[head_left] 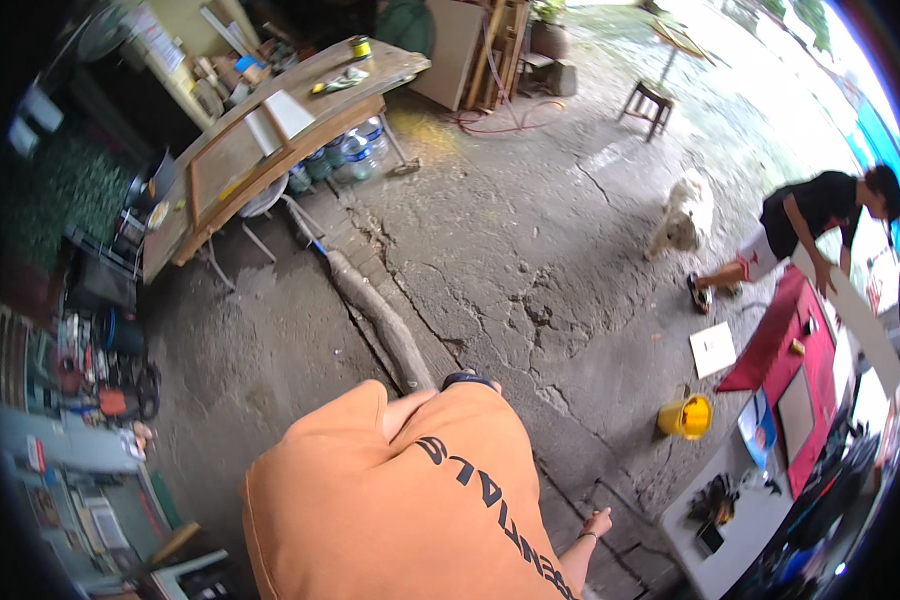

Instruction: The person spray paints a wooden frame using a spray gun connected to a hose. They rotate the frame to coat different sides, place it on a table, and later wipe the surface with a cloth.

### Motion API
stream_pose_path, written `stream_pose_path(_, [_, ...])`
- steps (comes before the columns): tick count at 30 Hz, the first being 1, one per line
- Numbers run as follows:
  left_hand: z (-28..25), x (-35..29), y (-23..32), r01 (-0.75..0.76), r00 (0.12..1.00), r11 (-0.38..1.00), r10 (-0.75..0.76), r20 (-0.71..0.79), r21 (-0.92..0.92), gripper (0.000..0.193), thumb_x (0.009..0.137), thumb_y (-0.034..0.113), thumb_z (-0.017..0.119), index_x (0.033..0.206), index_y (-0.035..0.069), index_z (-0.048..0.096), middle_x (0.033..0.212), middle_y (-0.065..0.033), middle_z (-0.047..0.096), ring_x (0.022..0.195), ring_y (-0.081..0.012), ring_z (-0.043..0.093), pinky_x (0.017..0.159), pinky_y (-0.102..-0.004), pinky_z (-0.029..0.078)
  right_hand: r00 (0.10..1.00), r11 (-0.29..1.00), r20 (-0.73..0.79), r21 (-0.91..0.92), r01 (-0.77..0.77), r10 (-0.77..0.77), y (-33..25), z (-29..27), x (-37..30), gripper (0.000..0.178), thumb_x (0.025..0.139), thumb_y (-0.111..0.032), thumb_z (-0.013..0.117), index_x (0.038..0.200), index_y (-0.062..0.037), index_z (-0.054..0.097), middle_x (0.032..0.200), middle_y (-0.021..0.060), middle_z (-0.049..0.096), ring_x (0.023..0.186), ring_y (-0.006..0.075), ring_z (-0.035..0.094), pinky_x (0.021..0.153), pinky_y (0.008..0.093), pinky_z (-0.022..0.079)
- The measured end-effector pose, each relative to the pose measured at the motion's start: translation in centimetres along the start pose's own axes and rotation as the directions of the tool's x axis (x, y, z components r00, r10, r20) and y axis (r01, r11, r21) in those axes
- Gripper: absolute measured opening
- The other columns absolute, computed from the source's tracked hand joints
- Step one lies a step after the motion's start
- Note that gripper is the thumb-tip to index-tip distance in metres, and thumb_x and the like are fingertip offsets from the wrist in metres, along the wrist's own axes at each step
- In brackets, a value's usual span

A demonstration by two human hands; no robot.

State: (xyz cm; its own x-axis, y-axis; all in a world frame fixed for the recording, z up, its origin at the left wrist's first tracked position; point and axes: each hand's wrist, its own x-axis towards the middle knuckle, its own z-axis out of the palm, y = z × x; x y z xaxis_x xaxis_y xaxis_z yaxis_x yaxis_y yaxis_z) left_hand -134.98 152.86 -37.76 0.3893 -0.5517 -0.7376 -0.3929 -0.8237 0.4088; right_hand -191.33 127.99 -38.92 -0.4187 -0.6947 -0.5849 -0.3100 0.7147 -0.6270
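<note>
My right hand (597, 522) hangs low beside my orange shirt (400, 500), with a thin band at the wrist. Its fingers look curled in, and no object shows in them. The leg of the grey-white table (727, 565) stands close by that hand. On this table lie dark gloves (715, 500) and a dark phone-like slab (710, 540). My left hand is out of sight. One dark-shod foot (470, 380) shows past the shirt's front edge, on cracked concrete.
A wooden worktable (260, 175) holds a frame and a can. Right of me stand a yellow bucket (685, 417) and a red-covered table (770, 340), where another person (820, 220) bends over a pale board. A white dog (684, 215) and a small stool (648, 107) are farther off.
</note>
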Motion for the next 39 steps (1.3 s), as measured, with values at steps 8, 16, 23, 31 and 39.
stream_pose_path(8, [5.6,-3.8,-3.2,0.162,0.972,0.844,-0.227,-0.066,-0.511,0.037,0.091,0.036,0.054,0.109,0.007,0.069,0.100,-0.0208,0.068,0.094,-0.0308,0.065,0.082,-0.0432,0.049,0.890,0.962,0.448,-0.192,0.192,-0.088,-9.6,8.4,0.7,0.025,0.094,-0.025,0.048,0.083,-0.0047,0.059,0.068,0.0090,0.063,0.050,0.0176,0.057,0.041,0.0271,0.041])
stream_pose_path(16, [1.1,-3.0,-6.1,0.217,0.955,0.776,-0.293,-0.035,-0.593,0.039,0.086,0.035,0.060,0.110,0.006,0.069,0.115,-0.0219,0.065,0.109,-0.0340,0.062,0.093,-0.0432,0.046,0.633,0.907,0.767,-0.189,0.377,-0.103,-10.9,22.6,-10.5,0.034,0.099,-0.027,0.048,0.080,0.0003,0.059,0.067,0.0098,0.064,0.054,0.0179,0.061,0.050,0.0302,0.049])
stream_pose_path(23, [-6.7,4.0,-10.3,0.099,0.975,0.898,-0.175,-0.141,-0.430,0.045,0.089,0.042,0.054,0.094,0.001,0.070,0.089,-0.0224,0.069,0.083,-0.0326,0.069,0.075,-0.0456,0.053,0.609,0.732,0.790,-0.375,0.568,-0.068,-6.2,25.9,-9.9,0.036,0.095,-0.026,0.056,0.086,0.0068,0.067,0.078,0.0101,0.070,0.066,0.0171,0.061,0.061,0.0351,0.049])
stream_pose_path(31, [-23.8,6.8,-9.9,0.001,0.928,0.818,-0.215,-0.305,-0.575,0.042,0.092,0.043,0.053,0.095,0.002,0.064,0.091,-0.0186,0.069,0.084,-0.0330,0.067,0.074,-0.0438,0.051,0.465,0.347,0.884,-0.425,0.836,-0.039,-12.1,35.6,-14.0,0.041,0.093,-0.031,0.056,0.080,0.0073,0.065,0.073,0.0191,0.067,0.064,0.0181,0.058,0.060,0.0382,0.047])
stream_pose_path(39, [-21.7,8.9,-21.3,-0.228,0.837,0.427,-0.374,-0.400,-0.875,0.034,0.094,0.039,0.058,0.091,0.005,0.059,0.075,-0.0067,0.067,0.064,-0.0155,0.062,0.056,-0.0339,0.049,0.278,0.492,0.956,-0.198,0.848,-0.094,-23.1,55.0,-25.5,0.037,0.095,-0.027,0.052,0.079,0.0036,0.066,0.067,0.0157,0.066,0.056,0.0194,0.061,0.051,0.0361,0.046])
